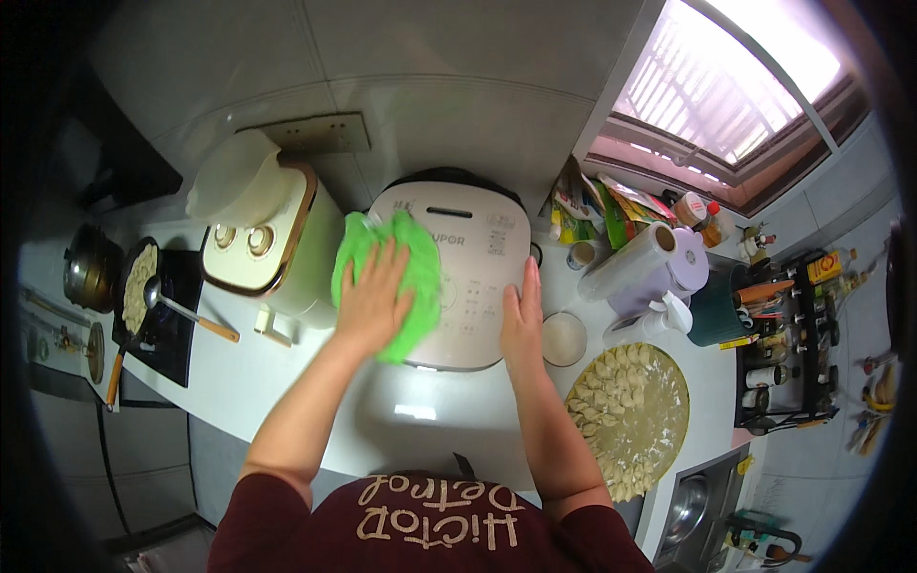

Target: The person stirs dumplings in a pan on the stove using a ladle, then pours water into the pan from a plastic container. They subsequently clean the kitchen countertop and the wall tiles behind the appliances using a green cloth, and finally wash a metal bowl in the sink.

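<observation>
A Supor rice cooker (469, 208) with a pale lid stands on the white counter before me, near the tiled wall. My left hand (375, 301) lies flat over a bright green cloth (423, 268), holding it against the left part of the lid. The cloth hangs past the lid's left edge and covers some of its markings. Along the cooker's right side rests my right hand (523, 315), upright on its edge, fingers straight and nothing in it. Just right of that hand sits a small round bowl of white contents (564, 339).
A two-knob appliance (286, 215) carries a translucent jug (236, 179). Farther left, a pan of dumplings (141, 286) is on the stove. At right are a tray of raw dumplings (659, 401), a roll of plastic film (623, 265), a spray bottle (645, 319) and a sink basin (688, 508).
</observation>
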### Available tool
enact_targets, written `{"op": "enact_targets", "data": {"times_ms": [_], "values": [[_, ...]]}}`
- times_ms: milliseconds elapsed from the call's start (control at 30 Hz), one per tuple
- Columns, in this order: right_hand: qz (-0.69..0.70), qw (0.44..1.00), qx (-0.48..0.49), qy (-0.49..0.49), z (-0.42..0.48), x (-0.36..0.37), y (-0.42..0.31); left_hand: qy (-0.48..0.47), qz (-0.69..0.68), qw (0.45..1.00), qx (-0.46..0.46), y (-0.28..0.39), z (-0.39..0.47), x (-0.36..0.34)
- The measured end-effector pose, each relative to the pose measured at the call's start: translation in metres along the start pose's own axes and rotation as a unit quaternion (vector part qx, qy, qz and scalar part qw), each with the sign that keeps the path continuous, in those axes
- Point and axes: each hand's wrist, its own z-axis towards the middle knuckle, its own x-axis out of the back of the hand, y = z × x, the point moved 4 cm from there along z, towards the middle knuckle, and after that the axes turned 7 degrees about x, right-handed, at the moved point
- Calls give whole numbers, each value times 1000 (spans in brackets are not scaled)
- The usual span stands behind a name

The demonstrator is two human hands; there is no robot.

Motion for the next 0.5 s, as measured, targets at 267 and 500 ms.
{"op": "enact_targets", "data": {"times_ms": [267, 500], "values": [[229, 967, -109, 30, -5, -6, 3, 25, 38, 999, -20, 62, 12, -17], [232, 968, -93, 28, -5, -1, 9, 81, 3, 995, -54, 39, -82, -18]]}}
